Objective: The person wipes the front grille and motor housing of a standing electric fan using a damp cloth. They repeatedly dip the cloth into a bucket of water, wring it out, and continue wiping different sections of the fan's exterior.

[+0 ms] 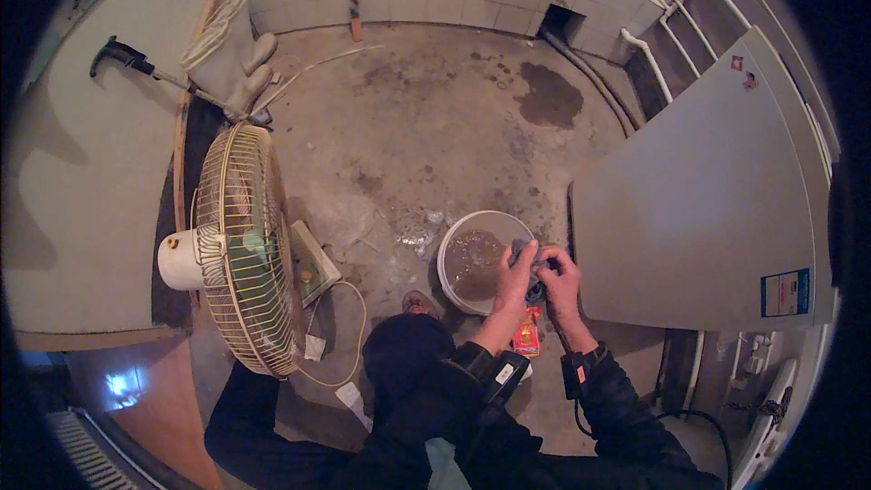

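Note:
My left hand (515, 279) and my right hand (559, 280) are close together at the right rim of a white bucket (446, 279). Both grip a wet-looking grey cloth (535, 291), bunched between the fingers. Murky, bubbly water (474, 262) lies in the bucket. Below the hands, a red and yellow packet (527, 335) rests on the floor, partly behind my left forearm. A floor fan (248, 252) with a yellowed wire cage stands to the left.
A grey refrigerator (701, 197) stands close on the right. The concrete floor (408, 129) has wet patches. The fan's cord (365, 327) loops near my foot. White gloves (228, 58) and a black-handled pole (163, 75) lean at the upper left. A dark hose (599, 82) runs to the tiled wall.

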Motion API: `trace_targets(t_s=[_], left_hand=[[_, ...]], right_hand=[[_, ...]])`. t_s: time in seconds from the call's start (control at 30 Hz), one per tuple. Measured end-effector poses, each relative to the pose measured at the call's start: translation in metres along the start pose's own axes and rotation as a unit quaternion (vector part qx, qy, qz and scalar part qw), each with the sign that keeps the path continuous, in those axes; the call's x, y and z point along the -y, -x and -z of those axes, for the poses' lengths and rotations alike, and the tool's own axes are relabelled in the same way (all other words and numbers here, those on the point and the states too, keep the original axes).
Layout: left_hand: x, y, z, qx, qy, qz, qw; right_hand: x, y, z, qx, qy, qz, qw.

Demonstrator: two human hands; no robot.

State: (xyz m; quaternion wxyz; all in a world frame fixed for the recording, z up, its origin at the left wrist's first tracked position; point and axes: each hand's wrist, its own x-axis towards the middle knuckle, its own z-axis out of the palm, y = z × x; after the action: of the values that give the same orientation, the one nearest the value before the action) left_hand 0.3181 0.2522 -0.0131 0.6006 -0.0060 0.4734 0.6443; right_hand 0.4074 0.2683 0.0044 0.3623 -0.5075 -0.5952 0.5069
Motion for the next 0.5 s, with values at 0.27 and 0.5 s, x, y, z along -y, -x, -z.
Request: trace_targets(t_s=[0.27, 0.5], left_hand=[[-0.003, -0.003, 0.001, -0.019, 0.173, 0.026, 0.984], [0.001, 0.001, -0.001, 0.043, 0.182, -0.031, 0.982]], right_hand=[[0.004, 0.028, -0.009, -0.016, -0.353, -0.057, 0.934], [0.02, 0.017, -0.032, -0.056, -0.263, 0.017, 0.963]])
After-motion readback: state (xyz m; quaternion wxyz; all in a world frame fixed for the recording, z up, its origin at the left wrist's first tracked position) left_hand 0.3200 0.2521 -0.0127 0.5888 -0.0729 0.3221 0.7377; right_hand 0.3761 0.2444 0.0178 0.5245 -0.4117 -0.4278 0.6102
